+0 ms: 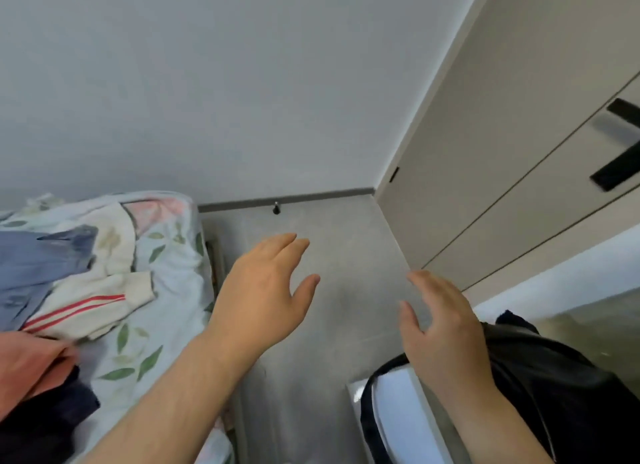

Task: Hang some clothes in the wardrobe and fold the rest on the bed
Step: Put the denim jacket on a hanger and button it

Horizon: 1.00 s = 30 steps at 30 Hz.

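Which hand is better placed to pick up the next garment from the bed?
Left. The left hand hovers open beside the bed, nearest the cream red-striped garment. The right hand is over a black garment.

Leaf-print bedsheet [166, 255] — cream top with red stripes [90, 301], blue shirt [38, 266], grey floor [332, 255].

Grey tiled floor [332, 255] meeting pale grey wall [207, 82]. Small black doorstop [276, 208] at the dark skirting board [287, 200].
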Each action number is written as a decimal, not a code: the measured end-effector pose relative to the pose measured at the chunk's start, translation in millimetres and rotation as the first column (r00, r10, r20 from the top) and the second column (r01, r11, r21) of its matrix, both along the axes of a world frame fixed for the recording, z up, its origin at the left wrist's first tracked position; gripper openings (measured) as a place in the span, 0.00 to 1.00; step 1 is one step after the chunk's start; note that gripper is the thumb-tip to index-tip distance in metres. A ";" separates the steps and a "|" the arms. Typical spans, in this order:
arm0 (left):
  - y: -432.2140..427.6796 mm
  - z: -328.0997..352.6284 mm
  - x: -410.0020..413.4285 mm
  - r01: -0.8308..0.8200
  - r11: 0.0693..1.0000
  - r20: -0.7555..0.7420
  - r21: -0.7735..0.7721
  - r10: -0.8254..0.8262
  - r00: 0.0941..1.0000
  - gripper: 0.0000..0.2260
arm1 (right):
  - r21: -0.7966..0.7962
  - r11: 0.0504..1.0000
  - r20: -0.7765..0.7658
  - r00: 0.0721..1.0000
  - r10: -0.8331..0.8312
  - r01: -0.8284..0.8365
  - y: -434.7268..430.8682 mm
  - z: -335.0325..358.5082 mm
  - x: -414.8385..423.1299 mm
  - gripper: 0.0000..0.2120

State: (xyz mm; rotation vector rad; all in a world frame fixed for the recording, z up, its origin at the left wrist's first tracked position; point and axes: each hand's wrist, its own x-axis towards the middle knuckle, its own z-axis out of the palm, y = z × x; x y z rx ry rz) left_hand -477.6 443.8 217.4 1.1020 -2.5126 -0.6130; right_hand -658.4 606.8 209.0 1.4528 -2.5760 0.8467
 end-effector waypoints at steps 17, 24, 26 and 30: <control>-63.9 113.3 180.0 -0.584 0.811 0.071 -0.008 0.583 0.809 0.30 | -0.049 0.836 0.003 0.837 0.547 -0.546 -218.3 127.7 97.3 0.20; -77.7 137.5 217.1 -0.820 0.572 0.111 -0.012 0.816 0.568 0.23 | 0.012 0.647 0.058 0.646 0.761 -0.762 -313.2 148.5 138.0 0.17; -87.1 140.6 215.2 -0.864 0.504 0.115 0.001 0.858 0.501 0.22 | 0.066 0.558 0.094 0.562 0.822 -0.827 -345.2 153.3 143.2 0.19; -113.3 145.4 206.4 -0.938 0.346 0.124 0.034 0.929 0.348 0.21 | 0.103 0.362 0.130 0.374 0.918 -0.926 -412.8 161.6 150.9 0.22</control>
